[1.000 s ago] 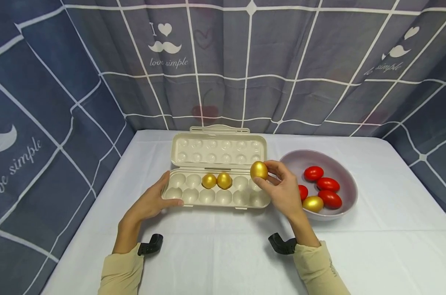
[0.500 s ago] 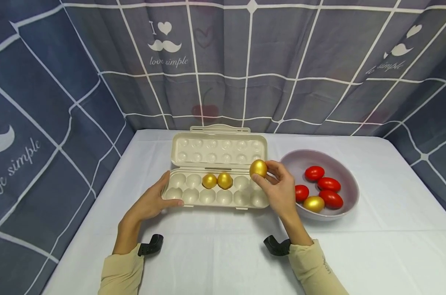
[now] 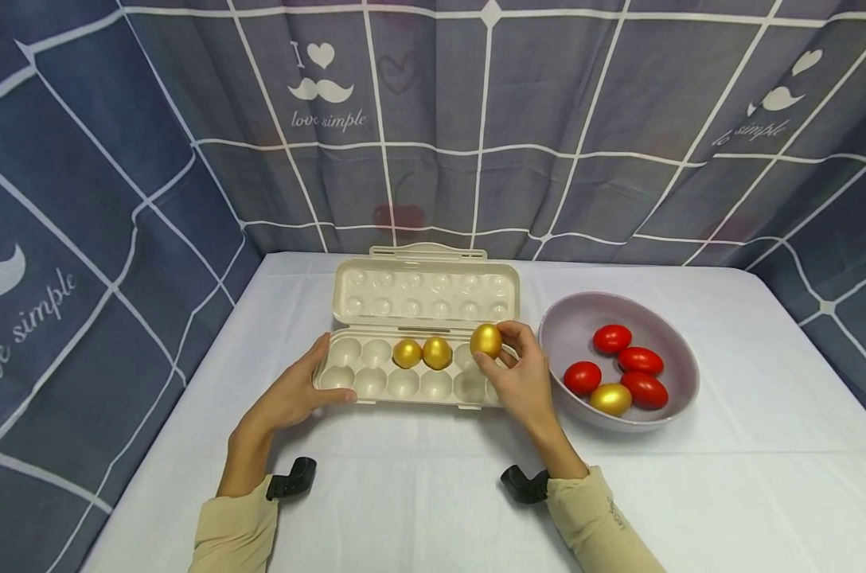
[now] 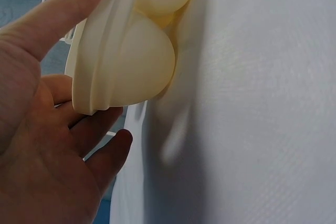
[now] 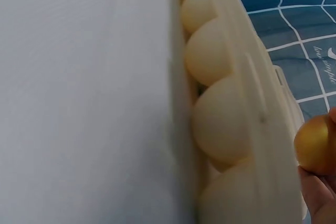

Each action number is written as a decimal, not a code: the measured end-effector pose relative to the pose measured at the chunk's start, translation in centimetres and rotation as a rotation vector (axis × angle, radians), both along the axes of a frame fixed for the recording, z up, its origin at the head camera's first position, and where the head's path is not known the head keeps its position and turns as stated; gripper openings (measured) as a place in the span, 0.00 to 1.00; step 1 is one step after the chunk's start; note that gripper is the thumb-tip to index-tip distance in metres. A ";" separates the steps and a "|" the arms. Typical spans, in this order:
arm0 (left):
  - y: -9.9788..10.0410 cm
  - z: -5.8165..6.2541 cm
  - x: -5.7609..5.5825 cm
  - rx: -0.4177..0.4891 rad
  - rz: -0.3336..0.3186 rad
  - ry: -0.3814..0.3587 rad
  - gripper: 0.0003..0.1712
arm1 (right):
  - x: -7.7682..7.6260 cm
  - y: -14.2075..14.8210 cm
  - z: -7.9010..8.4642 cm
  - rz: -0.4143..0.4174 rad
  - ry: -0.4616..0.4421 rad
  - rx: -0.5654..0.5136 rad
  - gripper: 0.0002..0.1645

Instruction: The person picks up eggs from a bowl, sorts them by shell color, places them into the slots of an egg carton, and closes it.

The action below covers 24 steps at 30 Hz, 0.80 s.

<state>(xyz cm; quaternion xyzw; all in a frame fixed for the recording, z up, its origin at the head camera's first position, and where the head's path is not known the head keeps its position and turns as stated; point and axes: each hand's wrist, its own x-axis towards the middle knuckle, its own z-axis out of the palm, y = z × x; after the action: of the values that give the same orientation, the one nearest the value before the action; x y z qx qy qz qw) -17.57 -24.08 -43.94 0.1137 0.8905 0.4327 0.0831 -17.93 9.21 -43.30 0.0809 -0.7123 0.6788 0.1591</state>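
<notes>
White table [image 3: 404, 493], gold egg [image 3: 485, 341] between right fingers [image 3: 522, 335].

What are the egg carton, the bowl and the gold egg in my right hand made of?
Egg carton: satin plastic, probably; its thin cups look translucent. Mauve bowl: plastic or ceramic; smooth, faint sheen. Held gold egg: perhaps glossy metallic coating, judging by highlights; core unclear.

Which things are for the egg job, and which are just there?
Probably for the job:
shiny gold eggs, one in the right hand
beige plastic egg carton, gripped by the left hand
round mauve bowl
glossy red oval eggs, maybe

Probably just there:
white tablecloth
dark checked fabric curtain
</notes>
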 end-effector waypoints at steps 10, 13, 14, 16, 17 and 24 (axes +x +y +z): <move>0.0 0.0 0.0 0.003 0.005 -0.007 0.67 | -0.1 -0.7 -0.7 -0.117 0.017 0.118 0.26; 0.0 0.1 0.0 0.003 0.004 -0.008 0.67 | -0.3 -0.6 -1.1 -0.155 0.034 0.170 0.25; 0.1 0.1 0.0 0.002 0.003 -0.007 0.67 | -0.3 -0.6 -1.3 -0.159 0.041 0.177 0.24; 0.1 0.1 -0.1 0.002 0.000 -0.004 0.67 | -0.4 -0.5 -1.4 -0.154 0.049 0.176 0.24; 0.1 0.1 -0.1 0.002 -0.001 -0.002 0.67 | -0.5 -0.5 -1.5 -0.144 0.051 0.166 0.24; 0.0 0.0 0.0 -0.002 -0.001 0.000 0.67 | -0.6 -0.4 -1.6 -0.087 0.017 0.153 0.25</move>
<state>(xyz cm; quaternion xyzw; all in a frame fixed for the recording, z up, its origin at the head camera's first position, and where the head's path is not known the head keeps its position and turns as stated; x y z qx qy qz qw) -17.60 -24.05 -43.93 0.1138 0.8909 0.4317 0.0835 -18.53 8.78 -44.94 0.0674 -0.7635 0.6142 0.1880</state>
